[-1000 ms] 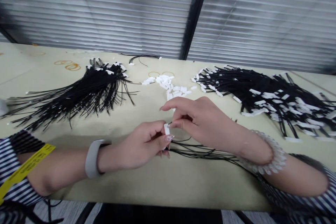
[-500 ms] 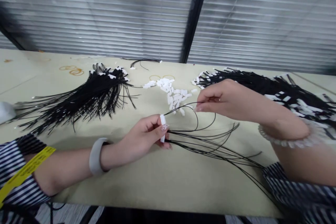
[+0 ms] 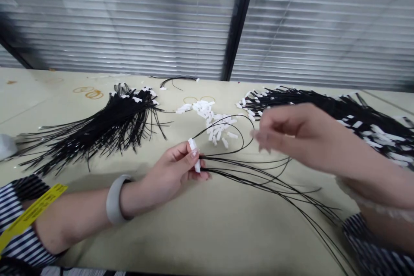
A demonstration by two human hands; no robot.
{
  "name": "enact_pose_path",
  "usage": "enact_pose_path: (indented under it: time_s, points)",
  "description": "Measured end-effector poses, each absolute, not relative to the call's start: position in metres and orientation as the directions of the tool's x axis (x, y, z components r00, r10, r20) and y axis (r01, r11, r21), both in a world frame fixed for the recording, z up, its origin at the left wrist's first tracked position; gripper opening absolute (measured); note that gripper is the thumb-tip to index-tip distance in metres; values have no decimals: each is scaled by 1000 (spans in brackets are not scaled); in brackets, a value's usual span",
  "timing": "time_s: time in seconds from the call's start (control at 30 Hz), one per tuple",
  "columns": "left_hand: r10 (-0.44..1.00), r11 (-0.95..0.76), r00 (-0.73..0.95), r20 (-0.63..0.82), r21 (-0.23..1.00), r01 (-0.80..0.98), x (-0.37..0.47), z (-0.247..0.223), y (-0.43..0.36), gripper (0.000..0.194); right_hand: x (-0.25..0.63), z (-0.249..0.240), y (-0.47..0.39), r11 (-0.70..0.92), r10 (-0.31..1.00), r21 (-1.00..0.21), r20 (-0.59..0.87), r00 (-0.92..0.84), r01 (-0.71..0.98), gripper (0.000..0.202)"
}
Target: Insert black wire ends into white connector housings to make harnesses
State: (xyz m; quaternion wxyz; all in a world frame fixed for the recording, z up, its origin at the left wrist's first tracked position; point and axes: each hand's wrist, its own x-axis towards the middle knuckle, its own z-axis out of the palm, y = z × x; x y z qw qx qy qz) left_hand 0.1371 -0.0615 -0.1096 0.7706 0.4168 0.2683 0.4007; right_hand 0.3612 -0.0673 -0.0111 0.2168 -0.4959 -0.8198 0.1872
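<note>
The thumb and fingers (image 3: 185, 164) of the left hand (image 3: 166, 170) are pinched on a slim white connector (image 3: 191, 143), which stands a little tilted in their grip over the bench (image 3: 226, 228). Black wires (image 3: 252, 164) run out from it to the right, most of them in a loose spread toward the right sleeve (image 3: 365, 237). Some bend into round loops just beyond the connector. The fingers of the right hand (image 3: 297, 136) are curled with their tips close together beside the outer loop (that hand is blurred, so I cannot tell whether they have hold of a wire).

A grey band (image 3: 114, 200) circles the left wrist, and a yellow strip (image 3: 32, 213) lies across the striped left sleeve. Behind the hands, loose white pieces (image 3: 203, 107) lie scattered in the middle of the bench. A bundle of black wires (image 3: 110, 116) with white ends lies to the left, a larger heap (image 3: 310, 98) to the right. Near the back are yellowish rings (image 3: 93, 94) and a small bunch of wires (image 3: 177, 78). Blinds (image 3: 129, 21) close off the far side.
</note>
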Motion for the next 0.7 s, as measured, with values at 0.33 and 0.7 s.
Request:
enact_pose_path:
  time_s: [0.33,0.7]
  points:
    - [844,139,535,12,961,-241,133,-110,-66,16,336,-36,-73,617,738,-423,16,-675,664,24]
    - [841,25,540,46,992,-124,134,-103,-68,20,333,-36,-77,559,750,-491,-43,-659,668,25]
